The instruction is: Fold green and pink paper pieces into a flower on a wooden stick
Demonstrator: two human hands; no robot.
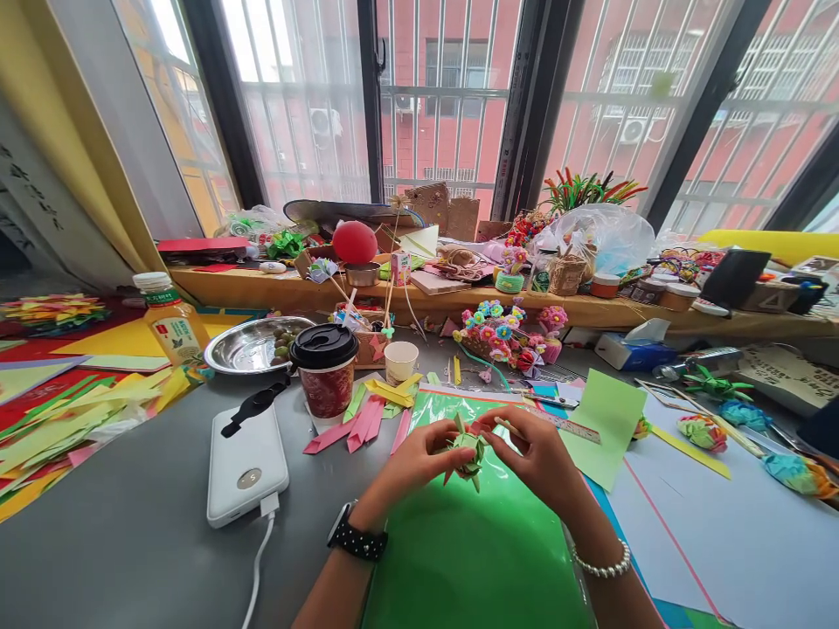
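Note:
Between my two hands is a small folded-paper flower [468, 458] in light green, with pointed petals sticking out. My left hand [429, 452] grips it from the left, thumb across its front. At its upper right, my right hand [524, 445] pinches with thumb and index finger, and a thin pale stick [503, 424] shows by those fingers. Whether the right fingertips hold the stick or a petal is partly hidden. Both hands are above a shiny green plastic-covered sheet [472, 559].
Folded pink strips [367, 424], a paper cup [401, 360] and a lidded coffee cup [324, 371] stand beyond my left hand. A white power bank [246, 467] lies left. Right are a light green paper square [606, 428], scissors [551, 399] and paper flowers [703, 432].

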